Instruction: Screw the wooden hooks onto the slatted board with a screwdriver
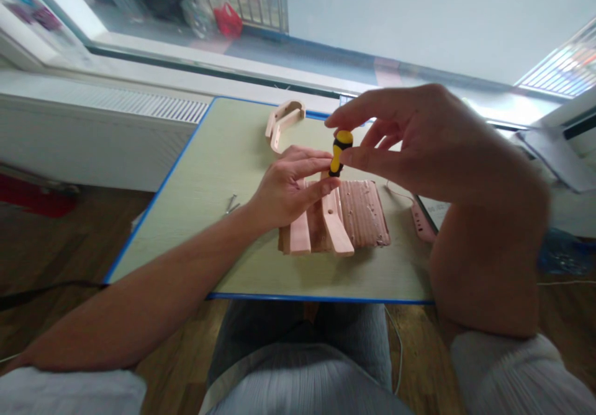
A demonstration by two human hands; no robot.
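Note:
A short yellow-and-black screwdriver point(342, 148) stands nearly upright over a curved wooden piece point(338, 232) with a hole in it. My right hand point(405, 133) has its thumb against the screwdriver's handle and its forefinger arched near the top. My left hand point(293, 185) grips the wooden piece, thumb and fingers on either side of the screwdriver's lower end. The screwdriver's tip is hidden behind my left fingers. Beside the curved piece, a straight wooden strip point(300, 235) runs partly under my left hand. Both lie on a piece of corrugated cardboard point(365, 213).
A curved wooden assembly point(284, 120) rests at the back of the blue-edged table point(186, 204). A few screws point(231, 205) lie left of my left hand. To the right are a pink object point(421, 221) and a dark-edged device, partly behind my right arm. A radiator point(116, 102) stands left.

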